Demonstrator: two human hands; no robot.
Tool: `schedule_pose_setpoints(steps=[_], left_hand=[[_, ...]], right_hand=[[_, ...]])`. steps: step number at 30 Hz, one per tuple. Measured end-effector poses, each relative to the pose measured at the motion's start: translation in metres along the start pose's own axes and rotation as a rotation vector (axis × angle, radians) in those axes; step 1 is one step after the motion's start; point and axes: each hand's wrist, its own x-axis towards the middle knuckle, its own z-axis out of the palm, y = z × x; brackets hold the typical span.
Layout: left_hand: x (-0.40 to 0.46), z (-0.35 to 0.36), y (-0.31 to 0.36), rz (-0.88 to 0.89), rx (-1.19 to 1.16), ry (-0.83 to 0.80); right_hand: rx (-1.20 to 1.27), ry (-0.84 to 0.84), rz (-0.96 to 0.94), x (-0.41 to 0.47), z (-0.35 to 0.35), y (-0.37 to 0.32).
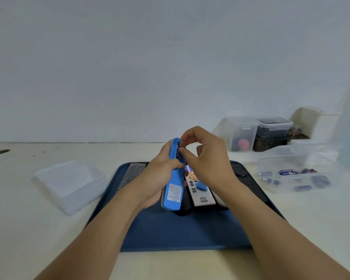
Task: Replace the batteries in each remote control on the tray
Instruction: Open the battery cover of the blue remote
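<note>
1. My left hand [160,174] is wrapped around a blue remote [173,178], holding it up over the blue tray [170,229], back side facing me. You can see the white label near its bottom end.
2. My right hand [202,156] is up at the top end of that remote, thumb and first finger pinched together right at the open battery slot. There's something dark in there, probably a battery [178,151], but it's too small for me to be sure whether I'm actually gripping it or just touching it.
3. The blue battery cover [201,186] is lying on top of a white remote [198,190], which sits on the tray just to the 3 o'clock side of the blue one.
4. More remotes on the tray: a grey one [132,173] at about 10 o'clock, a black one [183,209] mostly hidden under the blue one, and at least one more under my right wrist. Can't make that one out well.
5. Off the tray at 3 o'clock there's a clear tub [295,172] with loose batteries in it.
6. At 9 o'clock, a second clear tub [69,184] sits on the table [28,219].
7. At 1 o'clock near the wall, a few stacked plastic containers [267,134].
</note>
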Motion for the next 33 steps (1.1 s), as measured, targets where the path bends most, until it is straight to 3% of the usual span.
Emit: schedule_pose_setpoints(steps=[8,15,33], left_hand=[[0.003,0.001,-0.005,0.019,0.072,0.039],[0.003,-0.003,-0.011,0.078,0.324,0.084],[0.006,0.004,-0.02,0.085,0.286,0.095]], right_hand=[[0.022,0.006,0.02,-0.003,0.003,-0.002],[-0.003,-0.027,0.006,-0.003,0.008,0.0],[0.128,-0.009,0.074,0.0,0.022,0.013]])
